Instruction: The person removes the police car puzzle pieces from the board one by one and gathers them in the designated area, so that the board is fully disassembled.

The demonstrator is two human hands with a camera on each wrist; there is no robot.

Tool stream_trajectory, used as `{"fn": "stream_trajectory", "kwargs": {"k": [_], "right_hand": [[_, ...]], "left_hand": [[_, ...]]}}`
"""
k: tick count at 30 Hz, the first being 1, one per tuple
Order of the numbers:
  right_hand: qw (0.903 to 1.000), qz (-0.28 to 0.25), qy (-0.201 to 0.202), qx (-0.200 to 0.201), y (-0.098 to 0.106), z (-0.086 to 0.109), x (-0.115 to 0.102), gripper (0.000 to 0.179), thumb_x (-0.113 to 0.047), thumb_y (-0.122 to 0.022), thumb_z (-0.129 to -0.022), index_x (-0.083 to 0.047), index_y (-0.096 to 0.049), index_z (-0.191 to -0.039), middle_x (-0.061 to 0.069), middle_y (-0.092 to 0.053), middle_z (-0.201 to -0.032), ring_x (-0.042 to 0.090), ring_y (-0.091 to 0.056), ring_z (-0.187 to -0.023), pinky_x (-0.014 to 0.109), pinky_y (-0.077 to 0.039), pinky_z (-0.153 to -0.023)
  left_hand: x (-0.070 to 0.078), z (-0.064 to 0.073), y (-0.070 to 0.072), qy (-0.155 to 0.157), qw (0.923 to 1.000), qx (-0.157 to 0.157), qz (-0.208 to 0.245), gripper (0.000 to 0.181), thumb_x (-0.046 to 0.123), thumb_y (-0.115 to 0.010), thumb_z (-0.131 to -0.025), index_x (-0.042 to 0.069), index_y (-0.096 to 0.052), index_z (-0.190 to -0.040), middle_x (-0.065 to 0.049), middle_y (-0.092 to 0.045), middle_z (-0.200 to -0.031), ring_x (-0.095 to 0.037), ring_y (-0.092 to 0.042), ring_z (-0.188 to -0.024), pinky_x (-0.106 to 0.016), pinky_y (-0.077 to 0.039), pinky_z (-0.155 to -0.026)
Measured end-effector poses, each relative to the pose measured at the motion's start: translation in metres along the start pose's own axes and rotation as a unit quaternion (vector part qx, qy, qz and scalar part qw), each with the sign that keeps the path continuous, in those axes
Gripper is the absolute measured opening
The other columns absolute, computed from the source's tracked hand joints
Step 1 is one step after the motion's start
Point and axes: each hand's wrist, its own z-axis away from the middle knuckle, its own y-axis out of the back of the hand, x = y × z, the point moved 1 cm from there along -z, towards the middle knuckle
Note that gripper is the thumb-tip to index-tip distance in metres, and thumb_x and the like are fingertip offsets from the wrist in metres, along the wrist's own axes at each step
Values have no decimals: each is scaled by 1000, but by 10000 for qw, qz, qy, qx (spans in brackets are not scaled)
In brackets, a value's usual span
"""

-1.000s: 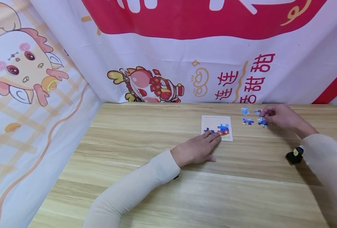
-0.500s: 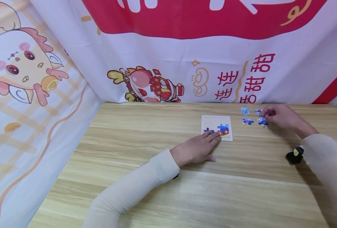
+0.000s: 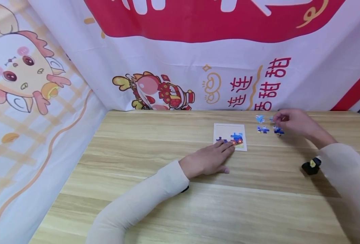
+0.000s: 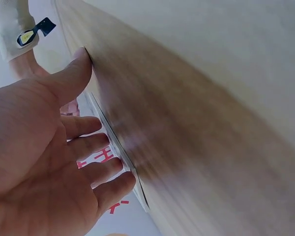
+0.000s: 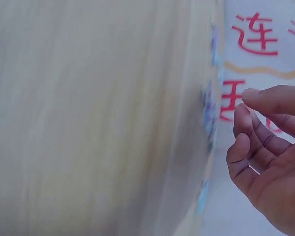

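Observation:
A small square puzzle board point(image 3: 222, 131) with a white border lies on the wooden table, its lower part filled with blue, red and green pieces. My left hand point(image 3: 208, 159) rests flat with its fingertips on the board's near edge; in the left wrist view the fingers are spread along the board's thin side. Right of the board lie several loose puzzle pieces point(image 3: 262, 129). Over the right-hand ones hovers my right hand point(image 3: 300, 124), fingers loosely bent. Thumb and index tips come close together in the right wrist view, with no piece showing between them.
A white printed cloth point(image 3: 173, 57) with red lettering hangs at the table's point(image 3: 155, 145) back edge, close behind the loose pieces. Another patterned cloth point(image 3: 30, 142) covers the left side. A black strap mount point(image 3: 311, 166) sits at the right wrist.
My right hand has lifted slightly and shifted a little away from the lower right piece, which shows more now. The left hand stays on the board. The head view has shifted slightly.

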Motion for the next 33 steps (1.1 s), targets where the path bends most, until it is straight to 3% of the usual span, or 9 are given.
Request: {"fn": "stream_trajectory", "kwargs": {"k": [7,13,20,33], "right_hand": [[9993,-192,248,-180,-8,1,-29,24,-6,-62,-101,0,-69,-123,18,-68,-114,30,-60,-101,32,-53,-76],[9966,-449,527,-444,-23,-4,-49,21,-9,-65,-102,-1,-70,-120,16,-71,-113,26,-62,-100,27,-53,-77],[9925,-528,941,-568,-42,-10,-68,17,-8,-69,-99,-6,-74,-115,10,-75,-112,24,-65,-105,35,-49,-93],[9894,-501,1220,-601,-55,-15,-81,14,-5,-70,-97,-5,-75,-111,11,-77,-110,28,-67,-108,44,-50,-99]], "left_hand": [[-4,2,0,-18,9998,80,-188,83,52,-57,-105,12,-22,-168,-6,-17,-177,-29,-16,-164,-35,-17,-133],[-8,5,1,-20,9998,101,-192,83,52,-58,-104,11,-23,-168,-8,-20,-176,-30,-17,-164,-36,-19,-133],[-12,5,-1,17,9998,90,-162,84,54,-58,-104,11,-25,-167,-7,-21,-176,-28,-19,-164,-36,-20,-133],[-10,2,3,132,9998,-65,93,84,52,-60,-103,12,-25,-168,-6,-17,-177,-28,-15,-164,-38,-23,-132]]}}
